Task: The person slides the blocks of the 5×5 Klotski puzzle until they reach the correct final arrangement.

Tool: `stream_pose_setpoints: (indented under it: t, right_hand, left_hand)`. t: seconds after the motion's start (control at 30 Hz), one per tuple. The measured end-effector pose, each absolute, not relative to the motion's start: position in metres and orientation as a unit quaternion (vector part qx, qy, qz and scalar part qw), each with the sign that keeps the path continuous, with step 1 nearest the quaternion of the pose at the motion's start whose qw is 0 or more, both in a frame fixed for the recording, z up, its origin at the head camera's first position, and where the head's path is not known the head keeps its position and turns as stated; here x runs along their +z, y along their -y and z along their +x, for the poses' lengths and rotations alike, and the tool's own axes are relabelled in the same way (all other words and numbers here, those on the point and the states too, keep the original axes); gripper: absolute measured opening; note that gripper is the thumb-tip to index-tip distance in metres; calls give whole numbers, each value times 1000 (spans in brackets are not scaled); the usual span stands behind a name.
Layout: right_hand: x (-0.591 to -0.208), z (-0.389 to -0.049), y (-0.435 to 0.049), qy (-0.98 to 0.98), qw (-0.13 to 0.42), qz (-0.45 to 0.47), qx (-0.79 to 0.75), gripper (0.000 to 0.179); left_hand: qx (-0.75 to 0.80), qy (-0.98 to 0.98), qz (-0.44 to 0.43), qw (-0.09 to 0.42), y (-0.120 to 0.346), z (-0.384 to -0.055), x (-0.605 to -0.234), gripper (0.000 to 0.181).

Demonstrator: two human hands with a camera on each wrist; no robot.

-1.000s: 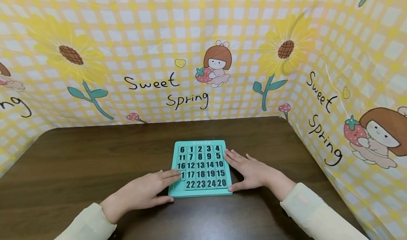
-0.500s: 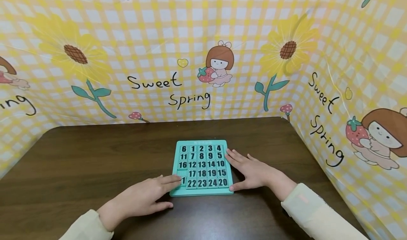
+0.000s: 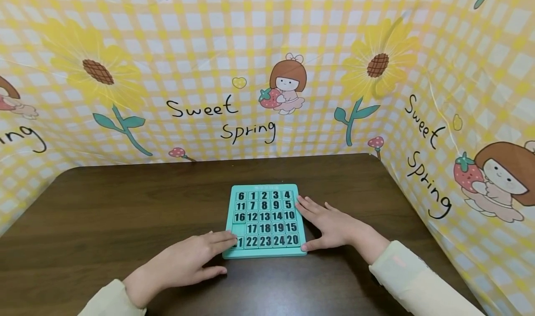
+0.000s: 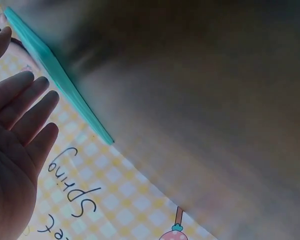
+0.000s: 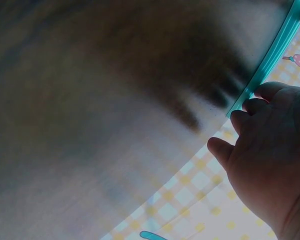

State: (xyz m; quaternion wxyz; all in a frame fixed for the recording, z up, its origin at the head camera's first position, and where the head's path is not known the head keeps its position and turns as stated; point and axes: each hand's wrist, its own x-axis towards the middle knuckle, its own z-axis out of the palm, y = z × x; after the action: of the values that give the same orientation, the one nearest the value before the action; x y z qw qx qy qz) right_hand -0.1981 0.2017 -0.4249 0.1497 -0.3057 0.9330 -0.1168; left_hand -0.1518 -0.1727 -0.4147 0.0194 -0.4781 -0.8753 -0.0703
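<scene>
A teal number slide puzzle (image 3: 265, 254) lies flat on the table in the head view, with rows of black-numbered tiles. At its lower left corner, the straight fingertips of my left hand (image 3: 188, 259) touch the tile ending in 1 (image 3: 240, 242), whose first digit is partly covered. Directly above that tile is a gap, below the 16 tile (image 3: 239, 217). My right hand (image 3: 336, 225) rests along the puzzle's right edge, fingertips near the top and thumb at the lower corner. Both wrist views show the puzzle edge-on, beside my left fingers (image 4: 37, 112) and right fingers (image 5: 270, 92).
The dark brown wooden table (image 3: 138, 204) extends around the puzzle on all sides. A yellow checked cloth (image 3: 200, 42) printed with sunflowers and lettering hangs behind the table and along its right side.
My left fingertips have slid down the puzzle's left column, and the tile under them moved down into the bottom left corner, leaving the gap above it. My right hand stays in place.
</scene>
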Motion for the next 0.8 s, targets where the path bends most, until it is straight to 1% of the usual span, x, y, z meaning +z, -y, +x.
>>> stream_pose_setpoints:
  t: [0.07,0.2,0.37,0.57,0.67,0.8]
  right_hand:
    - [-425,-198,-202,-933,149,-306,-116,106]
    - [-425,-198,-202,-934,150,-304,-116,106]
    - [-424,-197,-201,-933,155,-303,-119,105]
    - [-425,-197,-201,-932,157,-305,-118,106]
    - [-425,-197,-201,-933,155,-304,-117,106]
    - [-425,-198,-202,-934,154,-302,-115,105]
  left_hand:
    - [-75,876,-475,16,172,-158,-413,53]
    - [-87,884,-460,-8,171,-172,-410,58]
    - [-97,895,-433,-38,169,-189,-409,73]
    - [-102,897,-424,-69,169,-196,-411,87]
    - [-101,897,-423,-73,168,-197,-412,88]
    - [-103,897,-424,-71,167,-194,-412,83]
